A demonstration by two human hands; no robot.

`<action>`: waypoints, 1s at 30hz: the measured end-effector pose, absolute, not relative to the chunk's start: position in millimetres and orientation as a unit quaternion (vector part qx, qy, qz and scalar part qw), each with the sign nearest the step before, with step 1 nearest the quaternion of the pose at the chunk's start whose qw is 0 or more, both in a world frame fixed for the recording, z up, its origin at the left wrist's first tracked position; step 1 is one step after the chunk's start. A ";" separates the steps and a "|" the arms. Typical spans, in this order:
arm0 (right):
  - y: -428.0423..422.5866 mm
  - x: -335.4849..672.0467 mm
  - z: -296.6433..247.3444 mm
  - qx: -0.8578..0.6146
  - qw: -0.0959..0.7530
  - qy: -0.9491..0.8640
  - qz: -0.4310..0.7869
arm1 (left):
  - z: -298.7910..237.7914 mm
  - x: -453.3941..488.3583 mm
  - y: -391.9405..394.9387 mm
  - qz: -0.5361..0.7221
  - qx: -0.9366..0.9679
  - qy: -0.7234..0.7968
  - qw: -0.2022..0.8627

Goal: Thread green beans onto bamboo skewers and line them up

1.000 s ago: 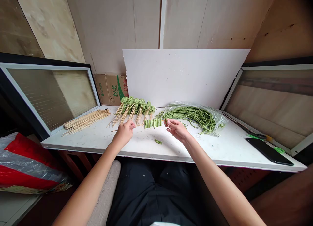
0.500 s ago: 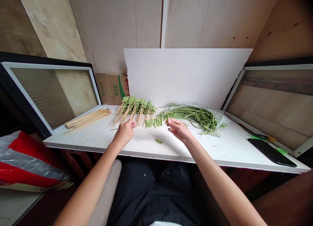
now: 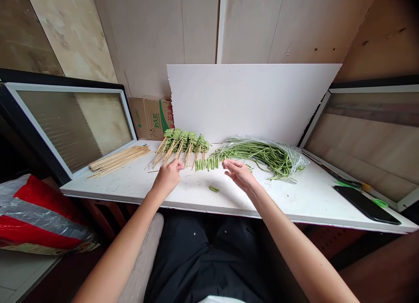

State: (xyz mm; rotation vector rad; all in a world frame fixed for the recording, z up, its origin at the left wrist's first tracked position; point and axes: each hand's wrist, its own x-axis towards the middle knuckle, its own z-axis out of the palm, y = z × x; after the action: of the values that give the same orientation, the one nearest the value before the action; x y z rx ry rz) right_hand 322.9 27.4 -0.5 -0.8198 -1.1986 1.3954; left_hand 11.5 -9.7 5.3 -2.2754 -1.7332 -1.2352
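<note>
My left hand (image 3: 169,175) is closed around the plain end of a bamboo skewer (image 3: 188,166), held level above the table. Cut green bean pieces (image 3: 207,164) sit side by side along the skewer's far half. At its tip, my right hand (image 3: 238,171) pinches another short bean piece (image 3: 224,160); whether the tip has pierced it is too small to tell. A couple of loose bean pieces (image 3: 214,189) lie on the white table below the skewer. Behind my left hand are stacked several finished bean skewers (image 3: 186,141).
Bare bamboo skewers (image 3: 119,160) lie in a bundle at the left. Long green beans (image 3: 262,154) rest in a clear plastic bag (image 3: 296,159) at the back right. A black phone (image 3: 365,203) and scissors (image 3: 347,180) lie far right. A cardboard box (image 3: 150,117) stands behind.
Both hands keep almost the same pose, with the skewer and bean piece still between them. The whole view has shifted very slightly.
</note>
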 end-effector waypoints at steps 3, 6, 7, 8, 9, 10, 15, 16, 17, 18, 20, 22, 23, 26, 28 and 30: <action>26.0 323.5 2.4 -0.333 0.535 -0.508 0.587 | 7.4 10.7 -10.4 -0.406 -0.726 -0.555 0.019; 26.2 324.4 2.1 -0.323 0.530 -0.517 0.589 | 8.9 10.5 -11.3 -0.413 -0.721 -0.556 0.017; 26.4 324.4 1.5 -0.323 0.530 -0.518 0.589 | 9.1 10.7 -11.4 -0.413 -0.720 -0.557 0.017; 26.6 324.1 0.7 -0.325 0.531 -0.517 0.587 | 9.0 10.9 -11.4 -0.412 -0.721 -0.557 0.017; 26.6 323.6 0.0 -0.328 0.533 -0.516 0.584 | 8.7 11.2 -11.3 -0.411 -0.722 -0.557 0.018; 26.4 322.8 -0.5 -0.333 0.537 -0.515 0.579 | 8.1 11.5 -11.1 -0.409 -0.723 -0.557 0.020; 24.8 319.3 -1.3 -0.357 0.561 -0.515 0.541 | 3.6 12.5 -8.5 -0.404 -0.727 -0.555 0.017; 24.9 319.1 -1.7 -0.358 0.564 -0.516 0.536 | 2.8 12.7 -8.0 -0.405 -0.727 -0.555 0.014; 25.2 319.0 -2.2 -0.360 0.566 -0.519 0.531 | 2.0 12.8 -7.5 -0.406 -0.727 -0.554 0.011; 25.7 319.0 -2.9 -0.364 0.567 -0.521 0.524 | 1.4 12.8 -7.1 -0.407 -0.726 -0.554 0.009; 26.9 318.6 -4.5 -0.372 0.570 -0.524 0.512 | 0.6 13.0 -6.6 -0.408 -0.726 -0.554 0.006; 27.5 317.0 -6.1 -0.375 0.575 -0.525 0.503 | 0.2 13.3 -6.5 -0.407 -0.728 -0.552 0.004; 27.4 315.6 -6.7 -0.374 0.577 -0.526 0.501 | -0.1 13.6 -6.7 -0.406 -0.729 -0.551 0.003; 25.2 310.3 -7.0 -0.367 0.577 -0.531 0.500 | -0.5 15.4 -8.0 -0.405 -0.732 -0.547 -0.001; 22.9 307.5 -6.0 -0.369 0.574 -0.533 0.499 | -0.1 17.1 -9.1 -0.405 -0.732 -0.547 -0.003; 21.1 306.7 -4.6 -0.373 0.570 -0.534 0.502 | 1.3 18.4 -10.4 -0.405 -0.732 -0.548 -0.002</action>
State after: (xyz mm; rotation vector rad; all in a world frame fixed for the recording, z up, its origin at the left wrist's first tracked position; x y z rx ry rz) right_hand 306.7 21.1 -4.6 -0.8747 -1.2537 1.1777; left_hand 18.4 -10.4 1.3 -2.3027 -1.7231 -1.2721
